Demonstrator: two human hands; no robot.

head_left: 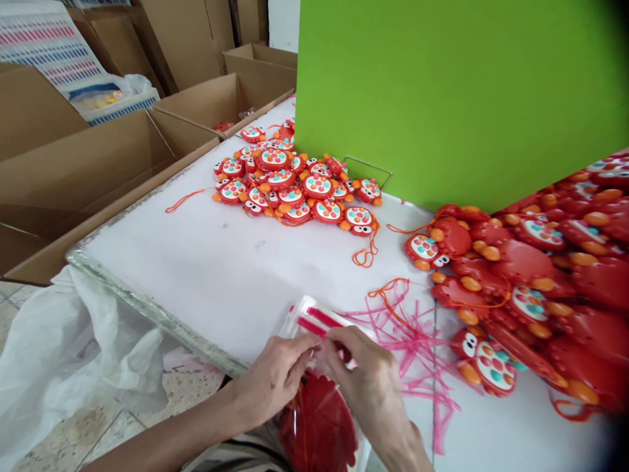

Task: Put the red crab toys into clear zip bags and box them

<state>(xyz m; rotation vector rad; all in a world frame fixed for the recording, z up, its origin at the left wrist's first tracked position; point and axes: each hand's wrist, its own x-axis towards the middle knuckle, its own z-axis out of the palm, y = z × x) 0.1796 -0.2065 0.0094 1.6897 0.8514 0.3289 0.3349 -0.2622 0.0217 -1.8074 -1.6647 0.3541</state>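
Observation:
A clear plastic bag (295,426) with a red crab-like toy (322,419) inside lies at the table's near edge, toy back up, an orange cord showing through. My left hand (275,380) pinches the bag's upper edge from the left. From the right, my right hand (373,380) has its fingers closed at the same edge, close to the left fingertips. Just beyond the fingers lie more flat clear bags (307,308) with bright pink strips (319,321). Loose pink strips (413,347) are strewn on the table to the right, with an orange cord among them.
A pile of red toys (289,183) with coloured buttons sits at the back of the white table (196,262). A bigger heap (531,275) fills the right side. Behind stands a green panel (442,98). Open cardboard boxes (98,164) line the left; a white plastic sheet (83,354) hangs there.

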